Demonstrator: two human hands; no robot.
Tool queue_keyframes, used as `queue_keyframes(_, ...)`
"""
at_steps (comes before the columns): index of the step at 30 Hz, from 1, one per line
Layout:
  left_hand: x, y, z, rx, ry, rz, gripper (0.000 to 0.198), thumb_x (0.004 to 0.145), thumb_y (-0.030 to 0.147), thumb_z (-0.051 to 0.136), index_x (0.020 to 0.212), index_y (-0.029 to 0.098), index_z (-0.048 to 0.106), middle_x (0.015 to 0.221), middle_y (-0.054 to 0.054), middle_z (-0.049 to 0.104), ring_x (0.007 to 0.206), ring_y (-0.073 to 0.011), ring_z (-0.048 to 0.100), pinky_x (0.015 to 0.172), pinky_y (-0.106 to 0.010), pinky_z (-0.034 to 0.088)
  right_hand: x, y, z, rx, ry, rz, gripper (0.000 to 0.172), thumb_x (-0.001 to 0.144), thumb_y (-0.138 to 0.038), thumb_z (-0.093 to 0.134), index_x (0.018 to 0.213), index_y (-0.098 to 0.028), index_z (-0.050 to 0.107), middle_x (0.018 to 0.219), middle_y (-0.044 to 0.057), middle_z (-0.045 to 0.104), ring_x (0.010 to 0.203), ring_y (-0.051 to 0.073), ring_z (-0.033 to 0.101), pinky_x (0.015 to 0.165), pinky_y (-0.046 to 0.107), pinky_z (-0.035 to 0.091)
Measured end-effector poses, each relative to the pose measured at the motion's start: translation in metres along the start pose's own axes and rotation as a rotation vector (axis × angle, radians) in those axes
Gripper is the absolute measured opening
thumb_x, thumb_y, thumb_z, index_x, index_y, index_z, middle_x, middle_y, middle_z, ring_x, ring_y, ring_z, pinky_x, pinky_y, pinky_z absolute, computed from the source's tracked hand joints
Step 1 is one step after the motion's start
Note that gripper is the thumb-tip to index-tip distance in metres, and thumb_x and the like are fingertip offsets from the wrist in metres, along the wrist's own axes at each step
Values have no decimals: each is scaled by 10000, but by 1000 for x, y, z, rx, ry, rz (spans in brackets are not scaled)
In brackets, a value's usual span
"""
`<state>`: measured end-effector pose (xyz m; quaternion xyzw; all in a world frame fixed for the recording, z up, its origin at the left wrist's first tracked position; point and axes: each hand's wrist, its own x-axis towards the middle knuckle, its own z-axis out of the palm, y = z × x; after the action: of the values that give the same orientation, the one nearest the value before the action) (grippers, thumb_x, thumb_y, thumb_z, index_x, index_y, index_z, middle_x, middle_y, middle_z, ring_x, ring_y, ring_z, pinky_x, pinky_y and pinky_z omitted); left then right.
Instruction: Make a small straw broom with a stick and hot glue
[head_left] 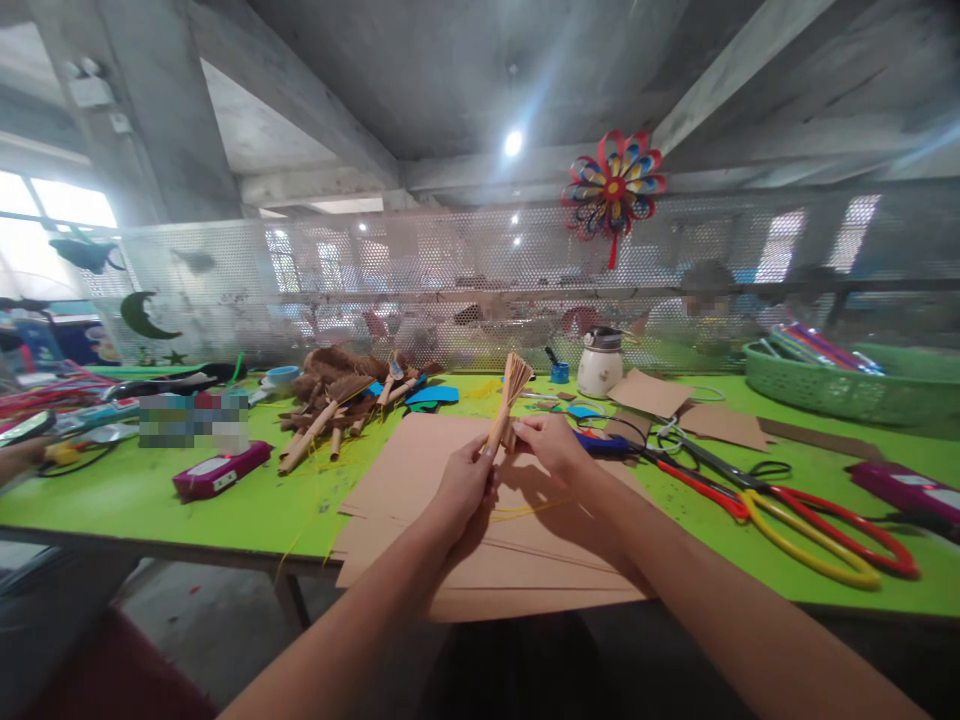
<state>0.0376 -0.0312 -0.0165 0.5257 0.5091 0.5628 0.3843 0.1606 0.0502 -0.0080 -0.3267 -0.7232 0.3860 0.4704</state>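
Between my hands is a narrow bundle of folded brown paper (513, 388), its pleats fanned out at the top. My left hand (466, 482) is closed around its lower part. The fingers of my right hand (549, 446) pinch its right side near the bottom. Both hands are above a stack of brown paper sheets (409, 475) at the table's front edge. A thin yellow strand (529, 510) lies over the sheets below my hands.
The green table (300, 520) carries rolled brown paper pieces (307, 437), large scissors (810, 535) with red and yellow handles, a white jug (600, 365), a green basket (840, 395) and a purple box (223, 470). Mesh panels stand behind. Someone's hand (26, 458) shows at far left.
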Motion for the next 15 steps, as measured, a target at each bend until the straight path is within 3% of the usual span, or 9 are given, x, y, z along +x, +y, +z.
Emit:
queue_keyframes(9,1,2,2,134,54,99,379,810,365,503,1067,128,650,435,48,454,373,-71,372,399,-175,289,-9,-15,-3,-23,30,58,251,709,-374,476,546,-185,497,526,-8,518,493,130,466,481,246,367)
queue_keyframes(15,1,3,2,153,82,110,337,798,319,504,1025,135,671,448,38,470,383,-85,380,400,-182,278,-10,-19,-2,-154,35,4,254,723,-323,462,508,-189,457,502,-23,442,486,116,372,476,249,278)
